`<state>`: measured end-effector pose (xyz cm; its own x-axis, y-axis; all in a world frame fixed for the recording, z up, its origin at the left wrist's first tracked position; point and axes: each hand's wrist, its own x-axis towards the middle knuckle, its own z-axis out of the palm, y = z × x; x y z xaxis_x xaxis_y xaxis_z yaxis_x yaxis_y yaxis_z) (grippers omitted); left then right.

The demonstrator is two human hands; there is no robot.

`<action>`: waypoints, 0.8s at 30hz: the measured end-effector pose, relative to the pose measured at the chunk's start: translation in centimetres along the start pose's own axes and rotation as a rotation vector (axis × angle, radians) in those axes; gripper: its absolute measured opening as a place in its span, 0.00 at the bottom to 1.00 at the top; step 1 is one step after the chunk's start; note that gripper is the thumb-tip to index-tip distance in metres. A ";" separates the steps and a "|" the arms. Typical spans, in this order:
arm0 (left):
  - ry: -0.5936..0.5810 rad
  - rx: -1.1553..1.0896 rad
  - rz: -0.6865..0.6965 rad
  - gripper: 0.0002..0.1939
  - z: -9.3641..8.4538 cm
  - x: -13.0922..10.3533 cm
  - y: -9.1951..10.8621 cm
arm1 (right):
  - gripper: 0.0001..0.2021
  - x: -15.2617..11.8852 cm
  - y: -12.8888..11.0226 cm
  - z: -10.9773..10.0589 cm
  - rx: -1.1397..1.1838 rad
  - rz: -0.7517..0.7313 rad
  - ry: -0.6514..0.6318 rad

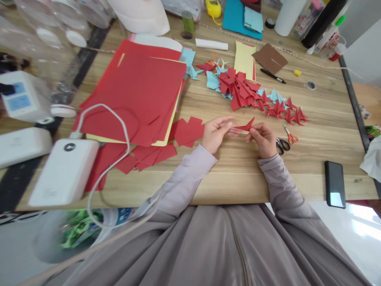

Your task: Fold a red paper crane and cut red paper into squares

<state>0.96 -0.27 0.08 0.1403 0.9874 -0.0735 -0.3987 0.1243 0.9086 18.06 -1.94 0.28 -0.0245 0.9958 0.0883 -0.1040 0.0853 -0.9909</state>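
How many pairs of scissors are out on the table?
1: the orange-handled scissors lie on the wooden table, just beside the right hand. Others may hide under the paper.

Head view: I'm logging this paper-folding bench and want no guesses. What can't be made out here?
- Red fold between left hand and right hand: fingers cover both ends, so its shape is unclear.
- Scissors: right hand hides part of the black handles.
- Yellow sheet: under the red stack, only edges show.
- Bottles: cut by the top edge.
- White box: label blurred.
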 end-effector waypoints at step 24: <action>0.061 -0.005 0.026 0.18 -0.1 0.0 0.2 | 0.15 -0.3 -0.5 0.3 -0.026 -0.013 0.004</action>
<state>0.79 -0.25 0.19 0.0739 0.9944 -0.0749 -0.4065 0.0986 0.9083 17.83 -2.27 0.79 -0.0189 0.9947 0.1008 -0.0789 0.0990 -0.9920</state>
